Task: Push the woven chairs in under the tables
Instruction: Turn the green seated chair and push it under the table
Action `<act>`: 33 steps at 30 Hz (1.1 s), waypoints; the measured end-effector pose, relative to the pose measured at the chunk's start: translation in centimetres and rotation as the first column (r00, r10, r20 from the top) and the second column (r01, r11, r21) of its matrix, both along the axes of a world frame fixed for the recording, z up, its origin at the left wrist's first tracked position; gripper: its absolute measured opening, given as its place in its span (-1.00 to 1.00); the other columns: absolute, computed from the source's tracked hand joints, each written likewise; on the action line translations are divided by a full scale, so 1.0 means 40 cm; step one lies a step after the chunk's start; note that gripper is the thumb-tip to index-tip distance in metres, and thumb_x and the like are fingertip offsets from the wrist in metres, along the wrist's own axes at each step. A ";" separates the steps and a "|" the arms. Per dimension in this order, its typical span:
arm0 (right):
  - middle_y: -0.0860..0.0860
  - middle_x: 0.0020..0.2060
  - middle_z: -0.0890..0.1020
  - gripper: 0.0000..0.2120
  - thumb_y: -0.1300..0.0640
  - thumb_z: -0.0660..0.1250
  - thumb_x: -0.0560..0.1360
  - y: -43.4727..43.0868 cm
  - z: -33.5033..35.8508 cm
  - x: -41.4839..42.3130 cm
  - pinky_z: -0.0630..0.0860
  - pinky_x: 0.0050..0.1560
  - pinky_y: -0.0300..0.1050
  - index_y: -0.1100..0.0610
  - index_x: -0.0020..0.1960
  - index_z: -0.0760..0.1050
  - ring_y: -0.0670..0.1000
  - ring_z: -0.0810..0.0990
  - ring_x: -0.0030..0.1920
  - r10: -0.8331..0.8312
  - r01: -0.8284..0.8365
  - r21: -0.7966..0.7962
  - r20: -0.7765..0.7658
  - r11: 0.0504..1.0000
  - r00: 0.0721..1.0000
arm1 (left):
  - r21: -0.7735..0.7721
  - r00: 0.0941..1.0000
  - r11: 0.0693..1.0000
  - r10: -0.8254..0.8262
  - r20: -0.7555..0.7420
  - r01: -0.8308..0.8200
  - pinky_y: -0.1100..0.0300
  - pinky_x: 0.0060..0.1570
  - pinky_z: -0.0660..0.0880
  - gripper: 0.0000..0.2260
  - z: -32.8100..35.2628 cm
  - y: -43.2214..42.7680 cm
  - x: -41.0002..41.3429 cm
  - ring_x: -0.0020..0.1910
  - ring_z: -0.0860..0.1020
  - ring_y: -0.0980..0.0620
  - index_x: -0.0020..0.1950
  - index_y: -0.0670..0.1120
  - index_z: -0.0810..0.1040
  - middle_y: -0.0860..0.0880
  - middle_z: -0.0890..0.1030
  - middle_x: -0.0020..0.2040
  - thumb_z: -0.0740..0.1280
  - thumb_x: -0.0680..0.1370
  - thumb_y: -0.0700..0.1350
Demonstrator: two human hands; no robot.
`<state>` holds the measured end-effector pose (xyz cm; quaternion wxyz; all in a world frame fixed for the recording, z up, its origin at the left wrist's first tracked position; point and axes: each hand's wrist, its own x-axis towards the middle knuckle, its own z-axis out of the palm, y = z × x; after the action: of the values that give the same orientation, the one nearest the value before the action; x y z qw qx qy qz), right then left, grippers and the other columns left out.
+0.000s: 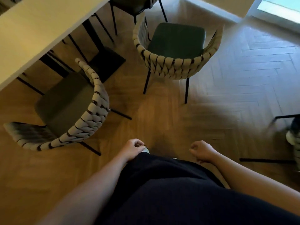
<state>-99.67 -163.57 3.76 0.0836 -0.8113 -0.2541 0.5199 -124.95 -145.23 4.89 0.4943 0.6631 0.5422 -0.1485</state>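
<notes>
Two woven chairs with beige braided backs and dark green seats stand on the wood floor. The near chair [95, 101] is at the left, its seat partly under the white table [29, 34]. The far chair [175, 65] stands out in the open, right of the table, its back toward me. My left hand [132, 148] and my right hand [203, 151] hang low in front of my dark trousers, fingers loosely curled, holding nothing and touching neither chair.
A third chair [134, 5] sits at the table's far end. Part of another woven chair [293, 140] shows at the right edge. The table's black base [107, 62] stands between the chairs. Open herringbone floor [251, 70] spreads right, toward a bright window.
</notes>
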 end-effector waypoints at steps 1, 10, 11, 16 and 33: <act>0.15 -0.13 0.70 -0.82 0.09 0.30 0.56 0.001 -0.002 0.018 0.65 -0.22 -0.01 0.15 0.08 0.58 0.06 0.64 -0.32 -0.004 0.004 -0.005 -0.004 1.000 1.000 | -0.010 1.000 1.000 0.006 0.000 -0.006 0.26 -0.17 0.45 -0.86 0.000 0.007 0.023 -0.11 0.57 0.08 0.09 -0.08 0.63 0.00 0.62 -0.03 0.38 0.55 -0.14; 0.07 -0.04 0.65 -0.77 0.05 0.31 0.58 0.101 -0.051 0.185 0.68 -0.07 -0.03 0.14 0.17 0.55 0.09 0.70 -0.11 -0.101 0.099 -0.061 -0.041 0.993 0.994 | -0.097 0.998 0.995 0.010 -0.063 -0.016 0.21 -0.07 0.49 -0.85 -0.073 0.160 0.246 -0.10 0.59 0.01 0.08 -0.17 0.63 -0.11 0.67 -0.06 0.31 0.56 -0.26; 0.07 -0.04 0.65 -0.76 0.05 0.31 0.58 0.121 -0.058 0.209 0.69 -0.06 -0.02 0.15 0.18 0.55 0.09 0.70 -0.12 -0.116 0.114 -0.066 -0.038 0.991 0.992 | -0.095 0.998 0.995 0.000 -0.060 -0.006 0.25 -0.12 0.49 -0.84 -0.083 0.194 0.278 -0.13 0.59 0.04 0.09 -0.18 0.63 -0.10 0.66 -0.07 0.31 0.56 -0.26; 0.10 -0.08 0.68 -0.76 0.04 0.32 0.57 0.268 -0.069 0.330 0.69 -0.07 0.04 0.15 0.15 0.56 0.09 0.71 -0.17 -0.199 0.199 -0.060 0.003 0.978 0.980 | -0.081 0.994 0.992 -0.100 -0.049 0.096 0.46 -0.36 0.46 -0.91 -0.109 0.400 0.435 -0.28 0.55 0.13 0.04 -0.12 0.60 -0.01 0.62 -0.15 0.32 0.58 -0.24; 0.12 -0.15 0.71 -0.79 0.09 0.32 0.59 0.651 -0.117 0.692 0.67 -0.30 -0.10 0.15 0.17 0.56 0.05 0.74 -0.27 -0.389 0.391 -0.008 -0.134 0.920 0.912 | 0.199 0.949 0.928 -0.312 -0.049 0.315 0.21 -0.05 0.48 -0.78 -0.061 0.885 0.849 0.08 0.56 0.02 0.25 -0.04 0.56 -0.05 0.61 0.16 0.33 0.61 -0.06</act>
<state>-71.99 -137.53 -0.91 0.2101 -0.8084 -0.0860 0.5431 -91.01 -109.82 2.43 0.3890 0.7869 0.4459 -0.1747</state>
